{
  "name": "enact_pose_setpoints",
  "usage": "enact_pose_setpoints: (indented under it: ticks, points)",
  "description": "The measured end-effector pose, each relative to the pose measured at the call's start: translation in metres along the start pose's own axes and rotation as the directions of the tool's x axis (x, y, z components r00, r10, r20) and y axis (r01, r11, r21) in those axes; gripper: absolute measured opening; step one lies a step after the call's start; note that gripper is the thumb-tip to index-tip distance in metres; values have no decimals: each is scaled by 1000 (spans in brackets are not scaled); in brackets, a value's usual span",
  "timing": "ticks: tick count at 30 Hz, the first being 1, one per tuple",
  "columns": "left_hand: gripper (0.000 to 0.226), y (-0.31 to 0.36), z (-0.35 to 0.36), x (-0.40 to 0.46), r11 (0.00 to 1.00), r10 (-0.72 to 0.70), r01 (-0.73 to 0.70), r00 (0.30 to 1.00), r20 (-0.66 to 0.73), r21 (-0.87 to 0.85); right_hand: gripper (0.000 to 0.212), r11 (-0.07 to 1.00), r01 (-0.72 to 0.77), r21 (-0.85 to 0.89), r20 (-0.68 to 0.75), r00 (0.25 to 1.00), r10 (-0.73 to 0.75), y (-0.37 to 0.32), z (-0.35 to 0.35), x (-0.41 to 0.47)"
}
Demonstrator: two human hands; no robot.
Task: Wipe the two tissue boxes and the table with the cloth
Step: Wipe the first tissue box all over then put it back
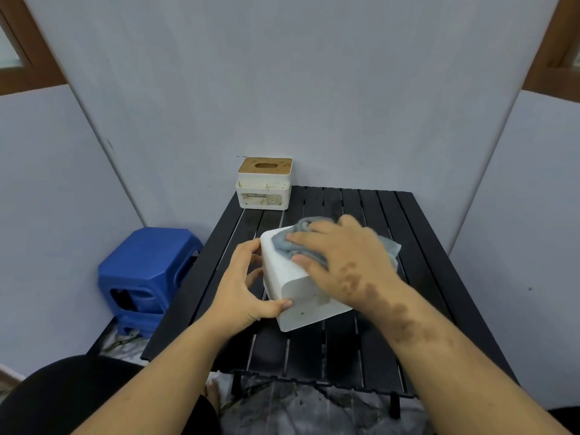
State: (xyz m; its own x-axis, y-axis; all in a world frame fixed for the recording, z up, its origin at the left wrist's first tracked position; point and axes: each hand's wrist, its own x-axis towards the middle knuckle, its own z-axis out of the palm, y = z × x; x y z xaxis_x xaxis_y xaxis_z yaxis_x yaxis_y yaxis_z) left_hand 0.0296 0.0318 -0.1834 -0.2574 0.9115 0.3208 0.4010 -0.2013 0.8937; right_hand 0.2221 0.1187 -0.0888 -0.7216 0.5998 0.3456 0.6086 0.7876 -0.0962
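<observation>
A plain white tissue box (292, 284) lies tilted on the black slatted table (345, 350), its speckled end facing me. My left hand (241, 287) grips its left side, thumb on the near corner. My right hand (342, 255) presses a grey cloth (288, 240) onto the top of this box, fingers spread over the cloth. A second tissue box (264, 183), white with a brown dirty lid and a front compartment, stands upright at the table's far left corner, apart from both hands.
A blue plastic stool (147, 277) stands on the floor left of the table. Grey walls close in behind and on both sides. My dark-clothed knee (78, 397) is at the lower left.
</observation>
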Motion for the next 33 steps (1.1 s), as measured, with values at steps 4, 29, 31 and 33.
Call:
enact_pose_setpoints:
  ticks: [4, 29, 31, 33]
  points:
    - [99, -1, 4, 0, 1000, -3, 4, 1000, -26, 25, 41, 936, -227, 271, 3, 972, 235, 43, 5, -7]
    - [111, 5, 18, -4, 986, 73, -64, 996, -56, 154, 38, 748, -48, 662, -290, 904, 314, 53, 47, -43]
    - [109, 4, 19, -3, 986, 78, -68, 995, -57, 151, 38, 703, -55, 709, -269, 901, 342, 58, 49, -45]
    - [102, 5, 20, -1, 988, 86, -77, 994, -65, 132, 38, 651, -43, 758, -255, 899, 356, 59, 49, -46]
